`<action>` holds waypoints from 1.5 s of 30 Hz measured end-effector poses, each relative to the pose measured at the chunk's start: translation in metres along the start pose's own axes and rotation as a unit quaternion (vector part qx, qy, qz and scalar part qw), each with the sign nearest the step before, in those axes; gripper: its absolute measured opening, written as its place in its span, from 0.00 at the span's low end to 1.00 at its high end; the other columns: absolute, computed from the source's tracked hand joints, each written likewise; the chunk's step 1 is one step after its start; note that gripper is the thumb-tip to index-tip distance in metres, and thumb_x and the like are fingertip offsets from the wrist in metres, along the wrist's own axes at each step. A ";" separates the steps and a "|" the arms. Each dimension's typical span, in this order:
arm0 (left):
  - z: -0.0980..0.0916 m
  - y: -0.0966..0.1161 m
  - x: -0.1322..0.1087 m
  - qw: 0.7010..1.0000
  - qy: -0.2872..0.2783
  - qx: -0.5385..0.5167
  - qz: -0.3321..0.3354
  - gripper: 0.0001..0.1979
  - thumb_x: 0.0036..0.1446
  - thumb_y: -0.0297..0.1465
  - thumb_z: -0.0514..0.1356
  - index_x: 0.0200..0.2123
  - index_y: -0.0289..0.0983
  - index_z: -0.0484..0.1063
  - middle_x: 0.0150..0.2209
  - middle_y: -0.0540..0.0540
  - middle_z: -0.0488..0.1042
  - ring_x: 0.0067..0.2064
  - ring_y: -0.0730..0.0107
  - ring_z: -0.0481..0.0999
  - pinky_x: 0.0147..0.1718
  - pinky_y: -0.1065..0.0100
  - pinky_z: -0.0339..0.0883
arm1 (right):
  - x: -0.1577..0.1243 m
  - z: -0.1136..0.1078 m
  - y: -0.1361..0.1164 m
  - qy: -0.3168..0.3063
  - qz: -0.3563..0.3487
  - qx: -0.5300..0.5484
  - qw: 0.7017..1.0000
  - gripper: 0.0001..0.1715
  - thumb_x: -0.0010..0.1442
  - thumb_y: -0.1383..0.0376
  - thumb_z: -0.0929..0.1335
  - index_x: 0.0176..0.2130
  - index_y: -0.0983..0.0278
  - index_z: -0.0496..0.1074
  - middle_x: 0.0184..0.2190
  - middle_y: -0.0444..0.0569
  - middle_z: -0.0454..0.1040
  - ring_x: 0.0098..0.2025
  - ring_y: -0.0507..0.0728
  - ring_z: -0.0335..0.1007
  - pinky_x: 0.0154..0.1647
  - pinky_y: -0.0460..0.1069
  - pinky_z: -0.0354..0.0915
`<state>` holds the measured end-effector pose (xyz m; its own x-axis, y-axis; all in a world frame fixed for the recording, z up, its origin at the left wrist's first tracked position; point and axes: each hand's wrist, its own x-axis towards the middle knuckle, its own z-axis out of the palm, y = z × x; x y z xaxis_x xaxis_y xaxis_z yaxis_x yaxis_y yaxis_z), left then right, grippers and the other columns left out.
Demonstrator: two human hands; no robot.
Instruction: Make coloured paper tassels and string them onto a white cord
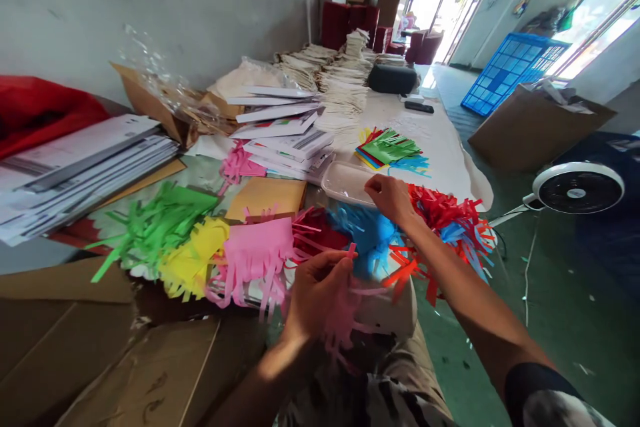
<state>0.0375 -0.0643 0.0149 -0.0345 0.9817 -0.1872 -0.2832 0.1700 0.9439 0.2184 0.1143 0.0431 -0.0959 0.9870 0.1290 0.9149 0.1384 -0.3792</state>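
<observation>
My left hand (315, 293) is closed round a bunch of pink fringed paper (345, 320) just above my lap. My right hand (393, 199) reaches forward, fingers curled, over the edge of a white plastic tray (345, 181) and a heap of red fringed paper (450, 213); whether it holds anything is not clear. Between the hands lie blue fringed paper (367, 233) and dark red paper (323, 230). To the left sit piles of pink (257, 253), yellow (193, 260) and green (160, 220) fringed paper.
Stacks of white booklets (285, 137) and grey sheets (75, 170) cover the table. A multicolour paper stack (393, 150) lies further back. Cardboard boxes (65, 340) stand at lower left. A white fan (577, 188), brown box (530, 127) and blue crate (510, 67) are on the green floor at right.
</observation>
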 end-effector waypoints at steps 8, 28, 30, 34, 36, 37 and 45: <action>0.007 0.010 -0.023 0.988 -0.007 0.045 0.147 0.09 0.62 0.38 0.70 0.36 0.38 0.84 0.29 0.50 0.77 0.27 0.76 0.76 0.30 0.74 0.68 | -0.131 -0.043 -0.017 -0.061 -0.122 0.392 0.910 0.14 0.65 0.53 0.75 0.42 0.61 0.82 0.37 0.47 0.82 0.37 0.54 0.78 0.39 0.48 0.72; 0.030 0.011 -0.057 0.955 -0.070 0.152 0.247 0.05 0.64 0.32 0.68 0.35 0.39 0.84 0.34 0.46 0.79 0.33 0.71 0.76 0.31 0.71 0.69 | -0.192 -0.092 -0.010 -0.061 -0.199 0.311 0.927 0.04 0.67 0.63 0.73 0.39 0.60 0.80 0.37 0.46 0.81 0.38 0.54 0.77 0.42 0.49 0.72; 0.031 0.011 -0.058 0.954 -0.078 0.159 0.243 0.06 0.64 0.33 0.68 0.36 0.39 0.85 0.34 0.46 0.79 0.33 0.70 0.77 0.32 0.71 0.70 | -0.195 -0.094 -0.006 -0.064 -0.199 0.307 0.928 0.05 0.67 0.62 0.73 0.38 0.60 0.80 0.37 0.47 0.81 0.38 0.54 0.77 0.42 0.49 0.72; 0.033 0.011 -0.060 0.946 -0.094 0.174 0.257 0.06 0.64 0.33 0.68 0.37 0.40 0.85 0.35 0.46 0.80 0.35 0.70 0.78 0.35 0.70 0.71 | -0.200 -0.096 -0.002 -0.082 -0.199 0.307 0.927 0.08 0.68 0.59 0.72 0.40 0.60 0.81 0.38 0.48 0.83 0.39 0.56 0.79 0.42 0.50 0.74; 0.033 0.010 -0.061 0.942 -0.100 0.184 0.263 0.05 0.65 0.34 0.68 0.37 0.40 0.85 0.35 0.46 0.80 0.36 0.70 0.78 0.35 0.71 0.71 | -0.201 -0.095 -0.001 -0.085 -0.201 0.300 0.929 0.07 0.68 0.60 0.72 0.40 0.60 0.81 0.37 0.47 0.83 0.38 0.55 0.79 0.41 0.49 0.73; 0.034 0.009 -0.061 0.942 -0.101 0.186 0.261 0.06 0.65 0.34 0.68 0.37 0.40 0.85 0.35 0.46 0.80 0.36 0.70 0.78 0.36 0.71 0.71 | -0.201 -0.093 -0.001 -0.082 -0.206 0.296 0.929 0.06 0.67 0.61 0.72 0.40 0.60 0.81 0.36 0.46 0.82 0.37 0.54 0.78 0.41 0.49 0.73; 0.039 0.002 -0.063 0.987 -0.072 0.088 0.112 0.11 0.60 0.38 0.72 0.41 0.39 0.81 0.31 0.50 0.78 0.27 0.72 0.76 0.30 0.70 0.72 | -0.209 -0.079 0.007 -0.066 -0.121 0.367 0.920 0.09 0.65 0.59 0.75 0.43 0.60 0.81 0.37 0.46 0.83 0.37 0.54 0.79 0.39 0.48 0.72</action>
<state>0.0770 -0.1226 0.0392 0.0619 0.9962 0.0605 -0.1130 -0.0532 0.9922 0.2758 -0.0975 0.0854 -0.3540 0.9143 0.1968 0.3545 0.3260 -0.8764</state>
